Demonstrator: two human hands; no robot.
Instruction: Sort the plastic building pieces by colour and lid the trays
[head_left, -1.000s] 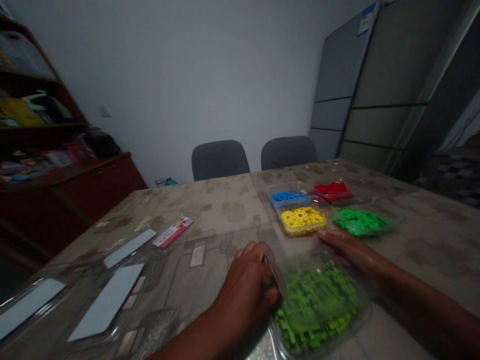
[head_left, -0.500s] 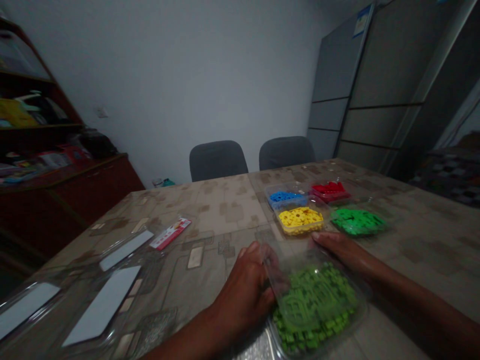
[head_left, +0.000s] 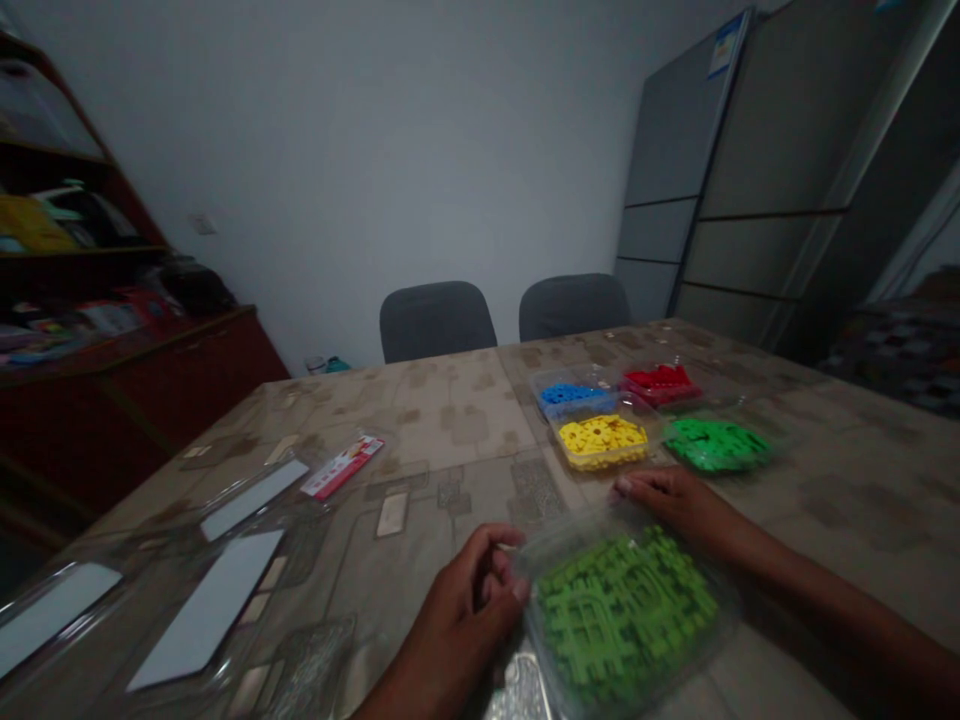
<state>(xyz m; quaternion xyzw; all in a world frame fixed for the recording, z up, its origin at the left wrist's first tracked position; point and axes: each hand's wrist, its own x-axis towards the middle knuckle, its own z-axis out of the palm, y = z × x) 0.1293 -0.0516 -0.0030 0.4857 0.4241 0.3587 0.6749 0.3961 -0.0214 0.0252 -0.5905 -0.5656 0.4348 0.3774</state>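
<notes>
A clear plastic box (head_left: 592,690) full of light-green toy pieces (head_left: 622,610) lies in front of me. Its clear lid (head_left: 574,528) lies nearly level over the pieces. My left hand (head_left: 480,590) has curled fingers and thumb pinching the lid's left corner. My right hand (head_left: 667,500) grips the far right edge of the box, its fingertips at the far rim. Part of that grip is hidden behind the lid and box edge. Beyond the hands stand open boxes of yellow pieces (head_left: 602,440) and green pieces (head_left: 718,443).
Farther back are boxes of blue pieces (head_left: 574,393) and red pieces (head_left: 660,380). On the left lie clear packages with white cards (head_left: 206,610) and a red-and-white packet (head_left: 343,467). Two grey chairs (head_left: 437,322) stand behind the table (head_left: 450,400).
The lid has come down from a tilt to nearly level over the light-green pieces. My left hand has lowered with it; my right hand has shifted slightly left along the far edge.
</notes>
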